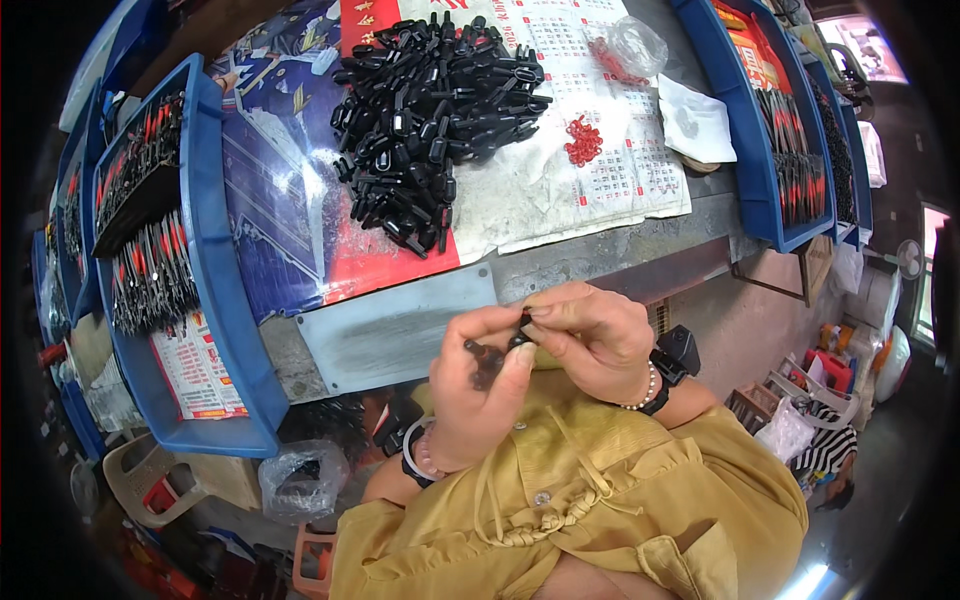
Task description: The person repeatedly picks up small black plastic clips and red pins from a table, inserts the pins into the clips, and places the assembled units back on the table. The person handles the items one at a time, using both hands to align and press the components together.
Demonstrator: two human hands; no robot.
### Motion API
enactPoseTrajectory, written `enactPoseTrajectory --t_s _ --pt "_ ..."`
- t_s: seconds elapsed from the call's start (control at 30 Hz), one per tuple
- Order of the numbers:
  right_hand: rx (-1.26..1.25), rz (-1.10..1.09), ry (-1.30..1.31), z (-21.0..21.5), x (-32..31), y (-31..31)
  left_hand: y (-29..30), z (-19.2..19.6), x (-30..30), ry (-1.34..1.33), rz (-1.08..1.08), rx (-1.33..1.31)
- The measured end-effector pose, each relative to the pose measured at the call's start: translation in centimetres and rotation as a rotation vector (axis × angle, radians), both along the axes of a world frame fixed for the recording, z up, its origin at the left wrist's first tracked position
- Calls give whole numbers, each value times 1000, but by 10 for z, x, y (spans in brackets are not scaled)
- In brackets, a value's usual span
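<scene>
My left hand (470,385) and my right hand (590,335) meet close to my chest, just in front of the table edge. Both pinch a small black plastic part (518,333) between thumb and fingers; a second dark piece (482,357) lies in my left palm. A large heap of the same black plastic parts (430,110) is spread on the table beyond my hands. A small cluster of red bits (583,140) lies to the right of the heap, on printed paper.
A blue tray (215,300) at left holds rows of red-handled tools, and another blue tray (750,150) at right holds more. A clear bag (632,45) and white paper (695,120) lie at the back. A grey metal plate (390,330) covers the table edge.
</scene>
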State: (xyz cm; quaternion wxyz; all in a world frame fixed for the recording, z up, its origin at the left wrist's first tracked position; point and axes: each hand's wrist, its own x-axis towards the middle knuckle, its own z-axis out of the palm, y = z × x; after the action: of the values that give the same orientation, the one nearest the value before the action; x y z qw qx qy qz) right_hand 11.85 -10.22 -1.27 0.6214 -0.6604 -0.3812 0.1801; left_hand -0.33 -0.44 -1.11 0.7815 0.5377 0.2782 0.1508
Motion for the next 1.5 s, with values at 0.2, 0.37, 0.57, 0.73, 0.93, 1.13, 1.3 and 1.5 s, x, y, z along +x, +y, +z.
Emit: enactPoseTrajectory --t_s 0.2,0.37,0.57,0.73,0.93,1.13,1.3,1.5 --pt "21 104 -159 -5 6 -2 -4 -2 -2 -50 42 14" --pt "113 0 -46 -10 0 3 -4 -2 -3 -74 46 -7" --pt "78 21 -123 -8 3 2 -3 -1 -2 -97 58 -88" --pt "95 12 -118 -7 1 1 -2 0 -3 -110 48 -105" --pt "132 12 -121 -8 -1 0 -1 0 -6 -120 29 -76" --pt "114 51 -113 -4 -2 2 -2 -1 -7 -94 57 -46" --pt "106 105 -60 -3 0 1 -2 -2 -7 -77 40 -42" --pt "39 148 195 -1 2 2 1 0 -3 -71 65 -255"
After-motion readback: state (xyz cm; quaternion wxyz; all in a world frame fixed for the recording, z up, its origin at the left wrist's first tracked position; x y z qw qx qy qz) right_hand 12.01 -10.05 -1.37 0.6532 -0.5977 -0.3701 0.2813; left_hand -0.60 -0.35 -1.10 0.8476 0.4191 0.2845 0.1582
